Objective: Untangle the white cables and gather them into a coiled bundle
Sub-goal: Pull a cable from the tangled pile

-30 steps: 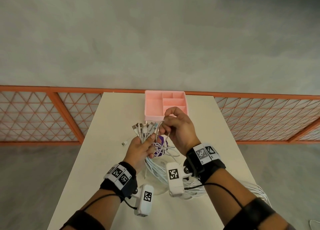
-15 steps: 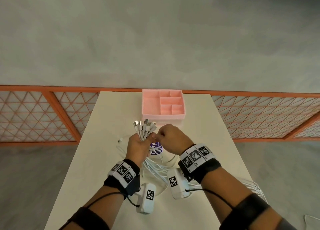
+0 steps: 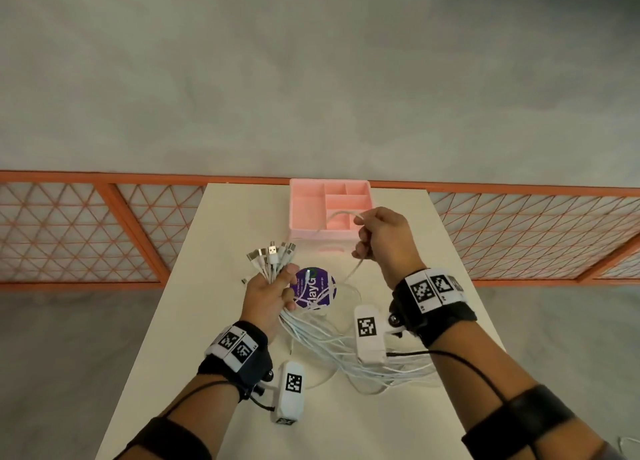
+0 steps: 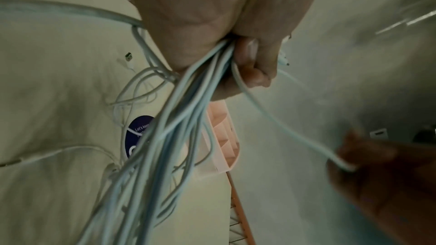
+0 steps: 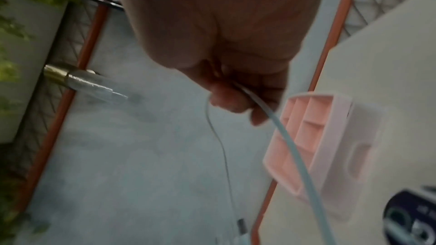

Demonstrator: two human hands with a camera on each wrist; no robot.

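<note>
The right hand (image 3: 384,241) pinches one white cable (image 3: 341,214) in its fingers, arcing down-left toward the plug bunch (image 3: 272,257) gripped by the left hand (image 3: 268,295).

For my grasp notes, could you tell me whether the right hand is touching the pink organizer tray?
Apart. In the head view the right hand holds a single white cable raised above the pink organizer tray; the right wrist view shows open space between them.

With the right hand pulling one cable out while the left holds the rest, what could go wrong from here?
1. The single cable pinched by the right hand may snag in the strands below the left hand and tighten the tangle.
2. That loop hangs over the pink organizer tray and could catch its rim.
3. Strands draped across the purple round sticker may drag.
</note>
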